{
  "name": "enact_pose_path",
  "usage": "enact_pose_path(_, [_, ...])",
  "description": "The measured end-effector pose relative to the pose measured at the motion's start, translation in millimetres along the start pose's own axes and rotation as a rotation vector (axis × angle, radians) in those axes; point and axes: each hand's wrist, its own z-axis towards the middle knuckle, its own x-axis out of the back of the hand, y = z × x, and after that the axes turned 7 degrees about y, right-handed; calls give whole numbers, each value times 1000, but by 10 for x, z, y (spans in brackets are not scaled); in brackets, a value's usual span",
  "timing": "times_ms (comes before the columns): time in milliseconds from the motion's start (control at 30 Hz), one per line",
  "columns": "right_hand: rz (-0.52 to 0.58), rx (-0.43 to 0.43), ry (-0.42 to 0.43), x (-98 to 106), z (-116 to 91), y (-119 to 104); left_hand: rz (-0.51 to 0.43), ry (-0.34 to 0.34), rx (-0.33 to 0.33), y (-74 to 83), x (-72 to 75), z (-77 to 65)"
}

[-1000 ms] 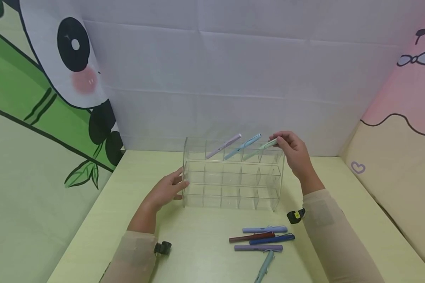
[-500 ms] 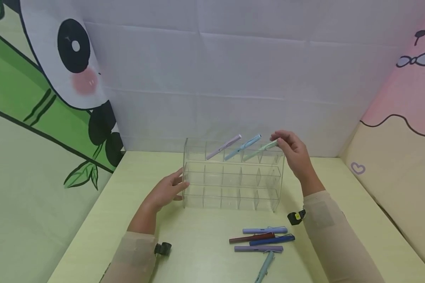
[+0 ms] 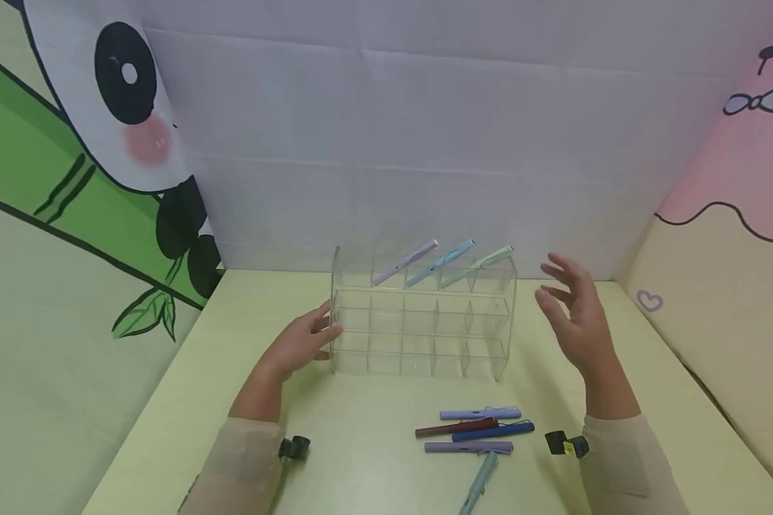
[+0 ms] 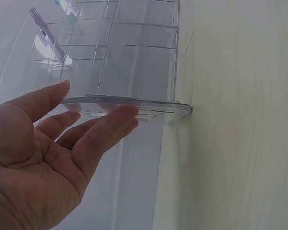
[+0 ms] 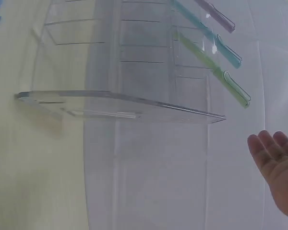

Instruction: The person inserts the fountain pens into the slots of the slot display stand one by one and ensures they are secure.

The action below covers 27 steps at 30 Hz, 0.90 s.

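A clear acrylic rack with three tiers of compartments stands on the table. Three pens lean to the right in its top tier: a lilac pen, a light blue pen and a pale green pen. My left hand touches the rack's left side panel, fingers spread and relaxed. To the right of the rack, apart from it, my right hand is raised with loosely bent fingers and nothing in them. In the right wrist view, its fingertips are a short way from the green pen.
In front of the rack lie several pens: a periwinkle pen, a dark red pen, a dark blue pen, a purple pen and a slanted grey-green pen. A white cloth backdrop hangs behind the table.
My right hand has let go of the green pen and moved right, away from the rack. The pen stays leaning in the top tier. My left hand has kept its place at the side panel.
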Motion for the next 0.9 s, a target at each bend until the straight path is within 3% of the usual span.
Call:
enact_pose_path(133, [-191, -48, -162, 32, -269, 9, -5, -11, 4, 20, 6, -6])
enact_pose_path(267, [-300, -59, -370, -8, -526, -4, 2, -14, 2, 41, 25, -11])
enact_pose_path(467, [-345, 43, -733, -165, -872, -168, 21, -24, 10, 62, 50, -5])
enact_pose_path(567, [-361, 109, -865, -237, -994, -213, 18, -20, 6, 70, 64, 3])
enact_pose_path(733, [-422, 125, -966, -285, -1128, -169, 9, -25, 1, 69, 65, 4])
enact_pose_path(900, [-448, 140, -956, -306, -1235, -74, 17, -33, 22, 51, 37, -3])
